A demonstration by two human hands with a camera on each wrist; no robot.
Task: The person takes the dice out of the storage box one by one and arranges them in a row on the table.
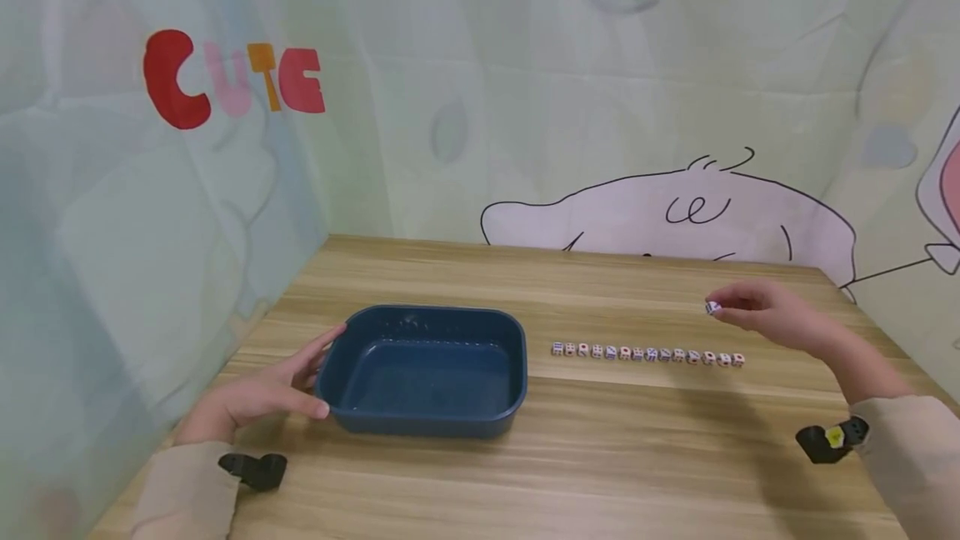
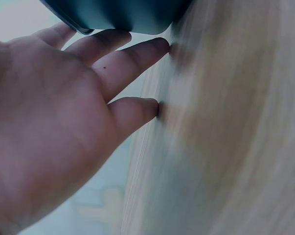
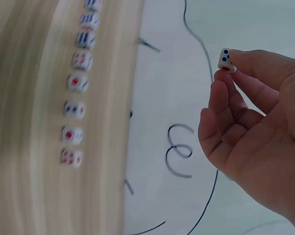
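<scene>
Between thumb and fingertips, my right hand [image 1: 776, 317] pinches a single white die [image 1: 712, 307], raised above the table beyond the right part of a row of dice. Blue pips and a red one show on that die [image 3: 226, 59] in the right wrist view. The row of dice [image 1: 648, 354] runs left to right, several small white cubes with red and blue pips set close together. My left hand [image 1: 262, 390] rests at the left side of a dark blue rectangular tub [image 1: 427, 423], fingers spread, thumb at its near left corner. Nothing lies inside the tub.
The wood-grain table [image 1: 600, 473] carries the tub and the dice. A printed cloth [image 1: 525, 107] with cartoon drawings hangs behind and along the left side. Black wrist cameras [image 1: 255, 471] sit on both sleeves.
</scene>
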